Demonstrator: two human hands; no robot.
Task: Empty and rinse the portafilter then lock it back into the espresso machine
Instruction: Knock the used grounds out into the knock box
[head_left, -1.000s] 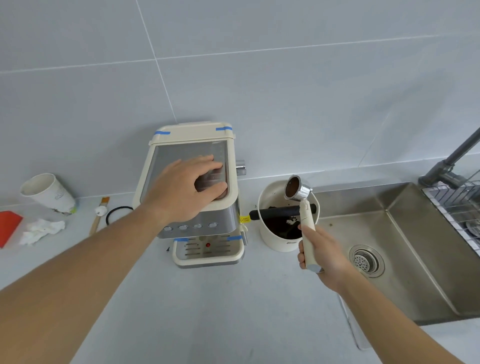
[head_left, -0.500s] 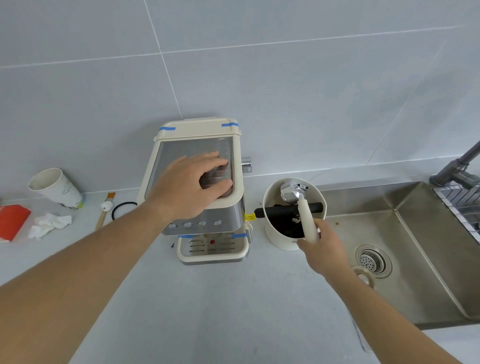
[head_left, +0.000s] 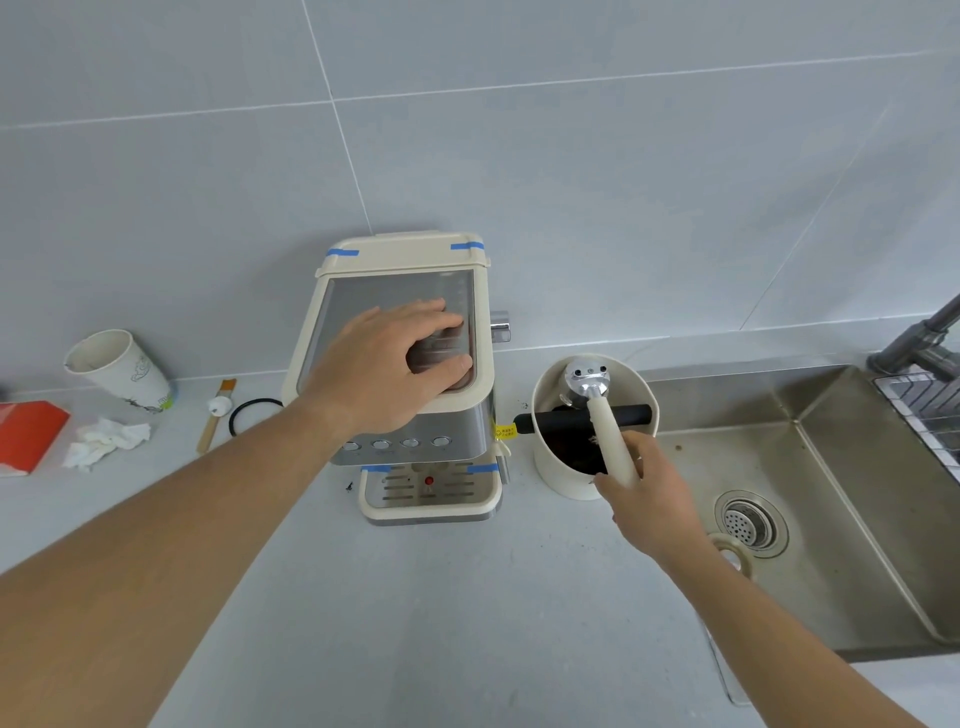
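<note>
The cream and steel espresso machine (head_left: 410, 447) stands against the tiled wall. My left hand (head_left: 395, 364) lies flat on its top, holding nothing. My right hand (head_left: 647, 493) grips the cream handle of the portafilter (head_left: 605, 415). The portafilter's metal head is turned face down inside the cream knock box (head_left: 558, 467), with its neck over the box's black bar (head_left: 556, 420). Dark coffee grounds lie in the box.
A steel sink (head_left: 831, 467) with a drain (head_left: 748, 522) lies to the right, its tap (head_left: 919, 338) and a dish rack (head_left: 930, 405) at the far right. At the left are a paper cup (head_left: 122, 371), a brush (head_left: 215, 415), a black ring (head_left: 249, 415), crumpled tissue (head_left: 106, 441) and a red box (head_left: 26, 434).
My right hand turned the portafilter from basket-up above the knock box to face down inside it, over the bar. My left hand stayed on the machine's top.
</note>
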